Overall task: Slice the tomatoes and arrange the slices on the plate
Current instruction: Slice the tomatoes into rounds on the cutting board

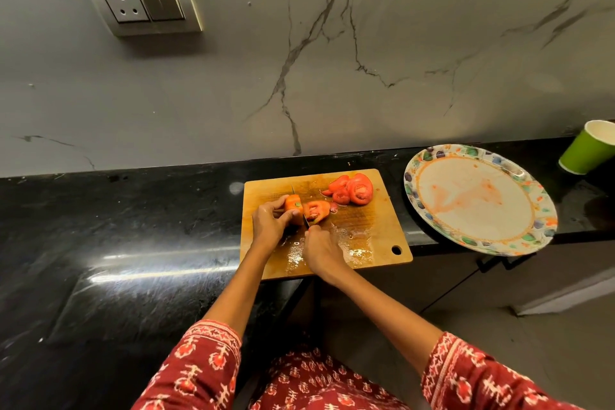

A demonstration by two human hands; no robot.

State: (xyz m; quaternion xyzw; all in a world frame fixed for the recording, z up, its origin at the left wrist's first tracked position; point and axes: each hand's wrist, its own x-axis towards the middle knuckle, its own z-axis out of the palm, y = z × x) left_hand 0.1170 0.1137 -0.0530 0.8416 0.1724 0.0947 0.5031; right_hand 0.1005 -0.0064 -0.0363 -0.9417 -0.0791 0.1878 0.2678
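Right of the cutting board, your plate holds only juice smears; your left hand grips the tomato; your right hand grips the knife; black counter.

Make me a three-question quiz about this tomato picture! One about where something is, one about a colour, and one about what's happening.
1. Where is the pile of cut slices?
A. On the plate
B. On the cutting board's far right part
C. In the cup

2. What colour is the cup?
A. Green
B. Blue
C. Red

3. What is the plate like right now?
A. Full of slices
B. Upside down
C. Smeared with juice, no slices on it

Answers:
1. B, the slices lie on the cutting board, beyond the tomato held by the left hand.
2. A, its outside is green, its inside white.
3. C, only orange smears show; the right hand is cutting with the knife.
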